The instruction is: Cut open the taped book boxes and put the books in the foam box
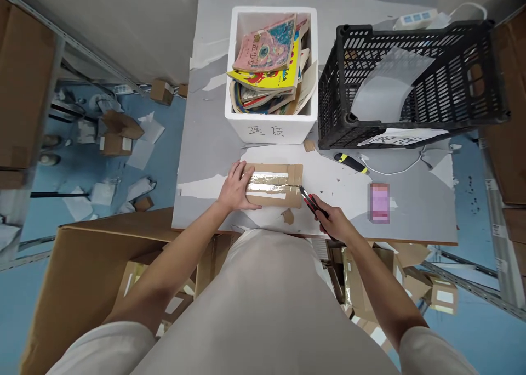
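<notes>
A small cardboard box [273, 194] lies on the table in front of me, with clear tape along its middle seam and white label strips beside the tape. My left hand [237, 187] grips its left end, the thumb on the near side and the fingers over the far side. My right hand [333, 221] is closed around a black and red utility knife [311, 200]. The knife's tip is at the right end of the box, by the taped seam; whether it has gone into the tape I cannot tell.
Behind the box stands a white foam box [271, 124] of books. A black plastic crate [411, 128] is at the back right. A yellow and black utility knife [350, 162], a cable and a blurred pink item [379, 203] lie to the right. A large open carton [82, 276] adjoins the table's left front.
</notes>
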Motion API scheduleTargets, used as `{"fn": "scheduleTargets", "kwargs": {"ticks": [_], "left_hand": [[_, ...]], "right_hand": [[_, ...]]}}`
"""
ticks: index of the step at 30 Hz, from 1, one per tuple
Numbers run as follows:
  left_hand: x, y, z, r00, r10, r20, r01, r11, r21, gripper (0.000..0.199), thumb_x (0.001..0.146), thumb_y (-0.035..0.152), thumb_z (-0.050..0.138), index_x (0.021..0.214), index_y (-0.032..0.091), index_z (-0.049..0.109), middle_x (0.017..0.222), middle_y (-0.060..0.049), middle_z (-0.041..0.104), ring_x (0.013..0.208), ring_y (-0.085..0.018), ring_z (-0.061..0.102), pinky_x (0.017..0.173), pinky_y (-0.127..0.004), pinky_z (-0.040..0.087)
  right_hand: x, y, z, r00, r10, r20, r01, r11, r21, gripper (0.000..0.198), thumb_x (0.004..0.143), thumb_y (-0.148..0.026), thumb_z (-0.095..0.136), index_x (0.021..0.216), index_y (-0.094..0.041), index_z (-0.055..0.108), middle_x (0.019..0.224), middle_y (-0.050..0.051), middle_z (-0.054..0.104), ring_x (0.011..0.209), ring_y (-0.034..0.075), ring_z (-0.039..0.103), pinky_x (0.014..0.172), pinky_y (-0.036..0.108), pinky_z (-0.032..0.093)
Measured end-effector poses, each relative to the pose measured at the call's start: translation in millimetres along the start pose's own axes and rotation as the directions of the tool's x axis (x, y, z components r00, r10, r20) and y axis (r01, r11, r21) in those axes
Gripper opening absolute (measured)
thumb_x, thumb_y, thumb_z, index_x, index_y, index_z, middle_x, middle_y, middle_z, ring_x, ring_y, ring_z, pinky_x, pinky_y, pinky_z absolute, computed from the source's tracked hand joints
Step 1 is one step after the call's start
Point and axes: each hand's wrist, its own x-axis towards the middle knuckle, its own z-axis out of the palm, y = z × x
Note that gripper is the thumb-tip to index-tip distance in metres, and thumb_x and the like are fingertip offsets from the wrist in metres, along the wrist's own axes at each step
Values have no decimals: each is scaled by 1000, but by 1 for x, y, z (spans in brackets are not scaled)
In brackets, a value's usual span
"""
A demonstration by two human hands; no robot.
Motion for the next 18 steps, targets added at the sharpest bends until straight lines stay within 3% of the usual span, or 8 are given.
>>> {"fn": "scheduleTargets", "kwargs": {"ticks": [6, 10, 13, 15, 18], "left_hand": [[-4, -3, 6, 999, 21, -31, -23, 999, -49, 129, 40, 74, 72, 143, 10, 29, 146, -25, 26, 137, -47, 19, 110, -60, 21], [-2, -4, 5, 1000, 16, -21, -18, 997, -71, 131, 41, 76, 72, 145, 10, 27, 147, -24, 26, 138, -46, 17, 111, -60, 20], [-2, -5, 1, 999, 39, -14, -41, 994, -104, 132, 40, 75, 73, 146, 12, 26, 149, -23, 25, 139, -47, 16, 111, -61, 19], [-6, -8, -2, 998, 52, -34, -57, 986, -155, 130, 41, 75, 74, 146, 15, 27, 151, -23, 21, 140, -47, 14, 111, -62, 18], [-28, -12, 2, 986, -90, -140, 47, 958, -284, 129, 42, 72, 76, 146, 18, 24, 155, -22, 12, 141, -46, 11, 110, -61, 20]], "right_hand": [[-13, 15, 4, 994, 19, 109, -23, 999, 36, 57, 88, -33, 46, 144, -27, 38, 69, -3, 59, 42, 7, 48, 44, 22, 46], [-29, 24, 16, 994, 58, 91, -72, 985, 157, 59, 88, -38, 46, 145, -27, 36, 70, -3, 60, 42, 8, 50, 42, 22, 44], [-44, 30, 12, 997, 73, 4, -72, 970, 231, 61, 86, -42, 50, 144, -25, 37, 72, -2, 62, 44, 9, 52, 44, 24, 46], [-48, 34, 8, 988, 89, -123, -48, 953, 299, 61, 83, -43, 57, 138, -22, 44, 74, -1, 65, 46, 10, 54, 45, 25, 47], [-32, 36, 13, 937, 117, -329, 40, 900, 435, 46, 76, -46, 65, 111, -18, 58, 64, -2, 62, 46, 12, 55, 45, 26, 45]]}}
